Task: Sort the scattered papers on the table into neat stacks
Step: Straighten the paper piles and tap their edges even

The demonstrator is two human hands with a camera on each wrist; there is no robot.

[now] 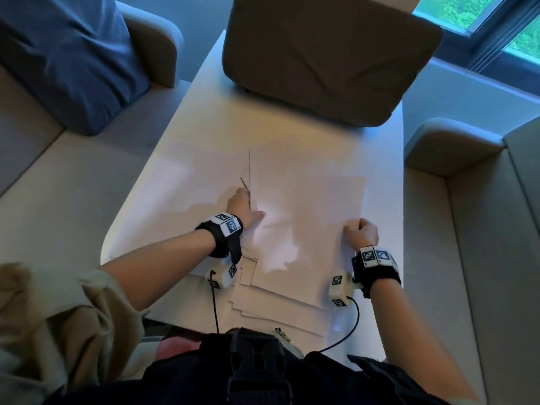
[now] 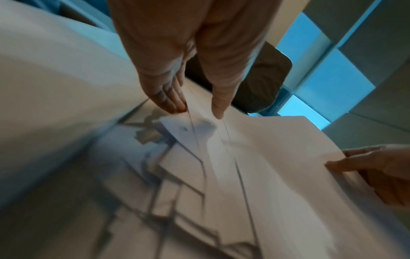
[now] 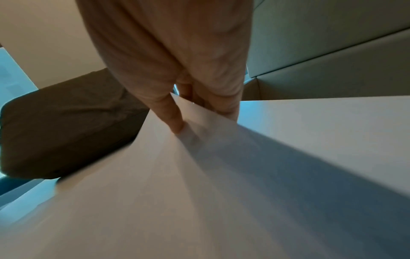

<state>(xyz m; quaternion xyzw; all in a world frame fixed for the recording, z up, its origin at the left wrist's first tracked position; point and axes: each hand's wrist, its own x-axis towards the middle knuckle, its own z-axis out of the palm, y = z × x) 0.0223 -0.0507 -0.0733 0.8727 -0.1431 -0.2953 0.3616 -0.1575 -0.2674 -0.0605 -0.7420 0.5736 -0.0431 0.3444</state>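
Observation:
A bundle of white paper sheets (image 1: 306, 211) is held between both hands over the white table (image 1: 181, 159). My left hand (image 1: 244, 207) grips the bundle's left edge, thumb on top and fingers under it; in the left wrist view the left hand (image 2: 195, 105) pinches the sheets (image 2: 255, 157). My right hand (image 1: 361, 233) pinches the right edge, thumb over the paper (image 3: 199, 175) in the right wrist view, right hand (image 3: 199, 113). More loose sheets (image 1: 263, 302) lie fanned and skewed under the bundle near the table's front edge.
A brown cushion (image 1: 327, 54) sits on the far end of the table. A blue cushion (image 1: 67, 59) lies on the beige sofa (image 1: 43, 200) at the left. Another beige sofa (image 1: 467, 229) stands at the right, a window (image 1: 482, 21) behind it.

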